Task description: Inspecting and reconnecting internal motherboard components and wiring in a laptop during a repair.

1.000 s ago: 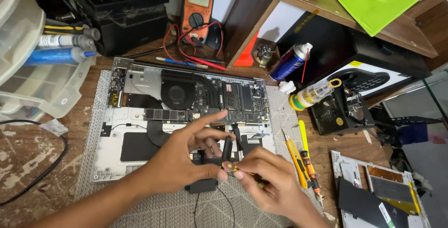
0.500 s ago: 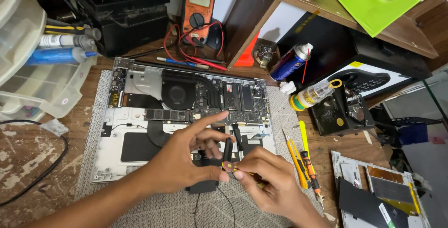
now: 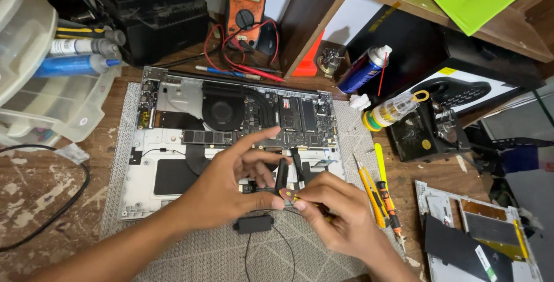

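An opened laptop chassis [image 3: 173, 143] lies on a grey mat, its fan, circuit board and memory exposed. My left hand [image 3: 234, 181] hovers over its front edge, thumb and fingers pinching a small black part with a flex strip [image 3: 281, 173]. My right hand [image 3: 334, 213] sits just right of it, fingers closed on a thin tool whose reddish tip [image 3: 288, 194] meets that part. A small black speaker module [image 3: 254, 223] with a thin wire lies on the mat below my hands.
Yellow and orange screwdrivers [image 3: 378, 192] lie right of the laptop. An orange multimeter [image 3: 246, 0] with red leads, a blue spray can [image 3: 362, 68] and a clear bottle [image 3: 395, 109] stand behind. Plastic drawers [image 3: 34, 86] are at left; another laptop panel [image 3: 479, 230] at lower right.
Both hands stay over the front edge of the laptop, with only slight finger shifts around the small part.
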